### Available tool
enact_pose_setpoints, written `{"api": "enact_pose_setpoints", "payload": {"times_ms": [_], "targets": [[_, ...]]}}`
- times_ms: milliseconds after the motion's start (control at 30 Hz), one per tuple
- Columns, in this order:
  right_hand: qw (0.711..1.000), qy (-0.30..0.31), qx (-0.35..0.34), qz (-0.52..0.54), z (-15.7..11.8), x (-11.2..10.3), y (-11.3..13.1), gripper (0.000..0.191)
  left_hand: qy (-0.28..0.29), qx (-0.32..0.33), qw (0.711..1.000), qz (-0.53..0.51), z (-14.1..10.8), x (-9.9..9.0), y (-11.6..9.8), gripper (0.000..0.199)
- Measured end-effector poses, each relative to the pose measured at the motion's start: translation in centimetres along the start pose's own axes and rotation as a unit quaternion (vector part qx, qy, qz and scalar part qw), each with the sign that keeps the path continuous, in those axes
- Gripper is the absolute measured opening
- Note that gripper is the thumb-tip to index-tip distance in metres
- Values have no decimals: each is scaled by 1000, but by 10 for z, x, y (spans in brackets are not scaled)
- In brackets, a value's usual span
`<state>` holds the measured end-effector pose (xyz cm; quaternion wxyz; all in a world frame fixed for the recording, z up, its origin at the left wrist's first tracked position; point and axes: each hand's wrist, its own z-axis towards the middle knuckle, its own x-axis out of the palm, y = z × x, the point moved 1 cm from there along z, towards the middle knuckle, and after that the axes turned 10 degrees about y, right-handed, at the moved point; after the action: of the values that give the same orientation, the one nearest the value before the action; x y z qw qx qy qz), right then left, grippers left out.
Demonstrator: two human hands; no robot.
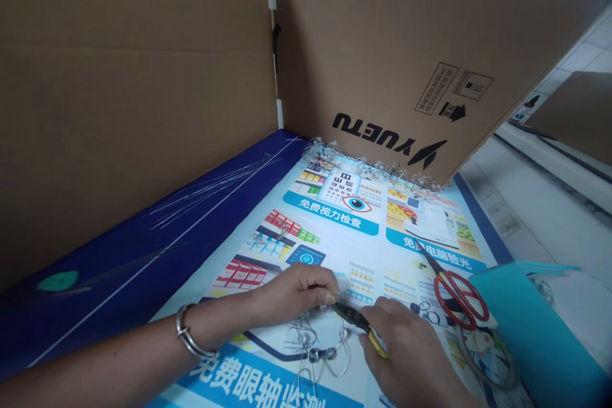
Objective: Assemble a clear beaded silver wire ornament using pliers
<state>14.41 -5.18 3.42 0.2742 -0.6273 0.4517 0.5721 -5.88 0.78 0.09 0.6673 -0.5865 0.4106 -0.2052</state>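
Two bare hands work close together near the front edge of the bench, over a printed optical-shop poster [335,229] with Chinese headings. The left hand [296,293] is pinched narrow, its fingertips [329,297] closed on a thin wire just at the tip of the yellow-handled pliers [375,341]. The right hand [406,347] is wrapped firmly around those pliers, whose dark jaws point toward the left fingertips. A metal bangle [191,331] circles the left wrist.

Below both hands lies a tangled wire eyeglass frame [313,354], with its thin loops resting on the poster. Red-handled scissors [456,296] lie to the right, just beyond the right hand, and a teal plastic folder [540,331] sits at the bench's right edge. A thin wire loop [488,360] lies partly beside the folder.

Along the left edge runs a dark blue strip [143,223] scattered with fine straight wires [205,194]. Crumpled clear plastic [368,166] lines the poster's far edge, against two upright cardboard sheets [382,44] printed with "YUETU".
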Motion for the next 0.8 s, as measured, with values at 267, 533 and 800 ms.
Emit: {"api": "enact_pose_setpoints", "payload": {"times_ms": [267,533,800], "targets": [[998,42,23,27,0,-1,3,19,11,12,999,33,-1,-1,-2,19],[997,61,38,18,0,-4,7,20,16,31,999,25,-1,-2,0,21],[998,-41,4,-38,-8,-5,2,20,-15,25,998,-50,-1,-3,4,19]]}}
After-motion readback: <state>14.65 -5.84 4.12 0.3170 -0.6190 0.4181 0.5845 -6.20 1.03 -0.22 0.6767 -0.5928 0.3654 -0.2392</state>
